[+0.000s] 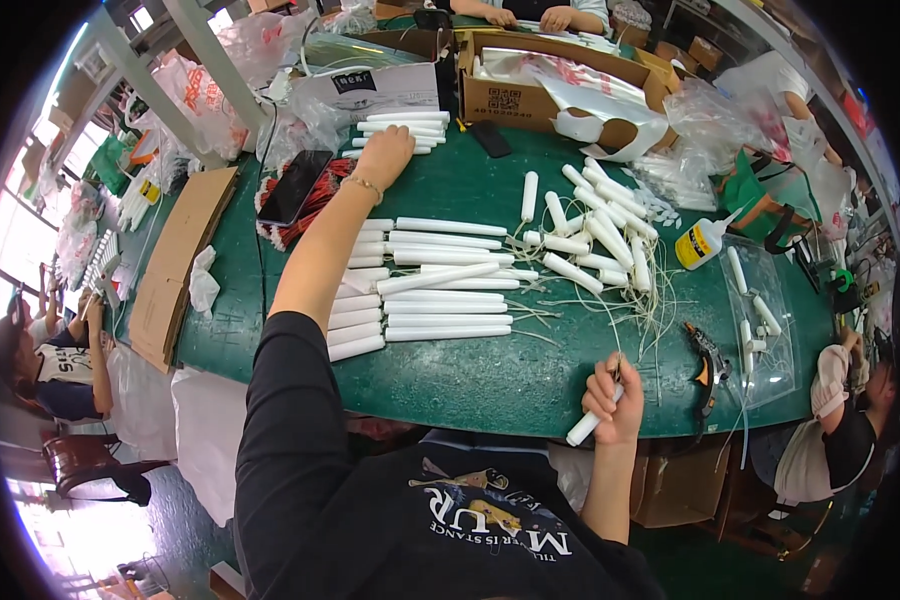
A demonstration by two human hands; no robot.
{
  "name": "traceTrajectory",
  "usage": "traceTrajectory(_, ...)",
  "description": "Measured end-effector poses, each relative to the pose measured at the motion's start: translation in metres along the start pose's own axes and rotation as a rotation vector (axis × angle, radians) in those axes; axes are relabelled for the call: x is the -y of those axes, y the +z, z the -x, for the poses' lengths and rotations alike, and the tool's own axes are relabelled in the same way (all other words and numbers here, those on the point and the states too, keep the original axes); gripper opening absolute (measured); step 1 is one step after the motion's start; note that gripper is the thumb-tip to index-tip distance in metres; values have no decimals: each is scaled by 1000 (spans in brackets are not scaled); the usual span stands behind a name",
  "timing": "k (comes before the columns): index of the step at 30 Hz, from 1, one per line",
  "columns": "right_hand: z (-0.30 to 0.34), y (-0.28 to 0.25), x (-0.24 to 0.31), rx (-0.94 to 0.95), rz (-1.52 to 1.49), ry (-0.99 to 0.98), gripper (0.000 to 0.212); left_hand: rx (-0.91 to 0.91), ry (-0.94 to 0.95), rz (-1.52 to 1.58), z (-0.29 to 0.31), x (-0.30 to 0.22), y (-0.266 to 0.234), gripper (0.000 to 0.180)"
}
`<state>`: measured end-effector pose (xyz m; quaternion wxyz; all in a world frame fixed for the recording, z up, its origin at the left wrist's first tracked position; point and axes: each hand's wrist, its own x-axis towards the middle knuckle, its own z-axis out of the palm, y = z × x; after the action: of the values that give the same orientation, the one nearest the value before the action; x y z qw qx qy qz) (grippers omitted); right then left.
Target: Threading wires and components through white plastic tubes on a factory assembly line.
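My left hand (388, 158) reaches to the back of the table, its fingers curled down on a white tube in a small stack of white tubes (402, 124); its fingertips are partly hidden. Near the front edge, my right hand (613, 400) is closed round another white tube (592, 418), tilted, with thin pale cords coming out of its upper end. Rows of white tubes (448, 307) lie side by side at the middle. Right of them is a loose heap of shorter white tubes (608, 235) with pale cords trailing from it.
A dark phone (295, 187) lies on bundled red wires (328, 190). At right are a glue bottle (703, 242), orange-black pliers (708, 370) and a clear plastic sheet (780, 345). Open cartons (490, 95) stand behind; flat cardboard (182, 265) lies left. Other people work nearby.
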<state>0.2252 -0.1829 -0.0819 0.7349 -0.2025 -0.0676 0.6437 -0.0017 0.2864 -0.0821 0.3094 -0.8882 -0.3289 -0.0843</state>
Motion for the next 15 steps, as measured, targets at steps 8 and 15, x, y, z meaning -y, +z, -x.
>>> traceTrajectory(8, 2, 0, 0, 61, 55, -27, 23, -571, -282, 659, 21, -25, -169, 38)
traceTrajectory(15, 20, 29, -4, 248, 98, -84, 19, -554, -786, 1970, 157, -71, -256, 57)
